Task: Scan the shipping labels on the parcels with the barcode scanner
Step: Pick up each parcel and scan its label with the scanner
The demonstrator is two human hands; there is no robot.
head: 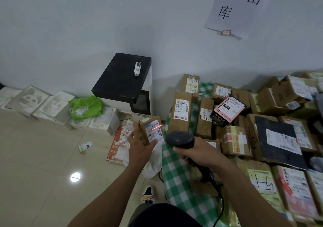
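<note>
a heap of brown parcels [262, 122] covers the green checked cloth [174, 183] on the right, most showing a white shipping label. on the wall above hangs a paper sign [244, 8] reading 码 出 库. a black-topped cabinet [120, 80] stands in the corner with a small white tube [137, 68] lying on it. in the heap, a pink and black box [227, 111] shows "070".

the left hand [139, 144] grips a small parcel [146, 134] held up just left of the cloth, fingers curled round its left side, thumb on its label [154, 132]. the print includes "501" and "a21b", with handwriting below. the right hand [195, 154] is wrapped round the handle of the black barcode scanner [180, 139], whose head faces that parcel. a red scan line [156, 127] lies across the label.
</note>
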